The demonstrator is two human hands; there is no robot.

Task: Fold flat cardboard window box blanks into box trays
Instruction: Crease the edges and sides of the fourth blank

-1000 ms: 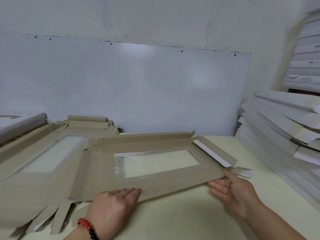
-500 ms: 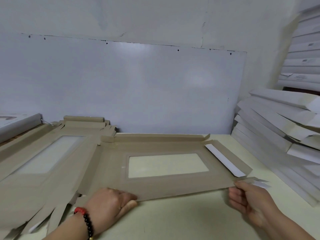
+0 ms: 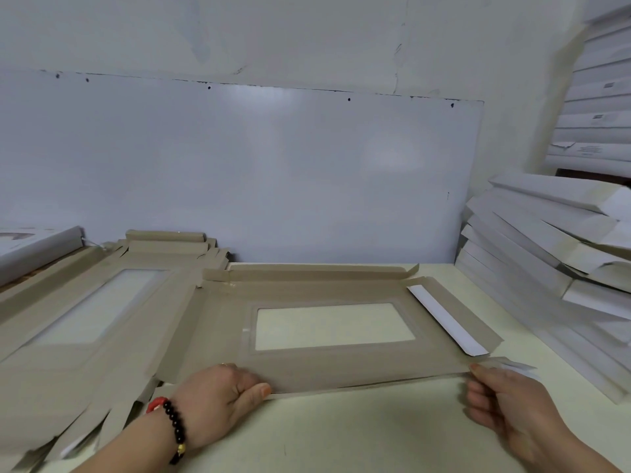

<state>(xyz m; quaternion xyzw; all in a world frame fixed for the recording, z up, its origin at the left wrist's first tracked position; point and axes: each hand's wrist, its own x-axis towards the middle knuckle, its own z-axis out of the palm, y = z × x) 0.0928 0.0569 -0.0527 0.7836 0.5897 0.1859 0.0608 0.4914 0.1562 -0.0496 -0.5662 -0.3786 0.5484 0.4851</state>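
Observation:
A flat grey-brown cardboard blank with a clear rectangular window lies on the cream table in front of me. Its far long flap stands slightly raised, and a white adhesive strip runs along its right end flap. My left hand, with a bead bracelet at the wrist, grips the near edge at the left. My right hand pinches the near right corner flap between thumb and fingers.
A stack of more flat blanks lies at the left, partly under the working blank. Folded white boxes are piled at the right, up to the wall. A white board leans at the back.
The blank has slid right and settled flat on the table. My left hand closed its fingers over the near edge, and my right hand went from open to pinching the right corner flap.

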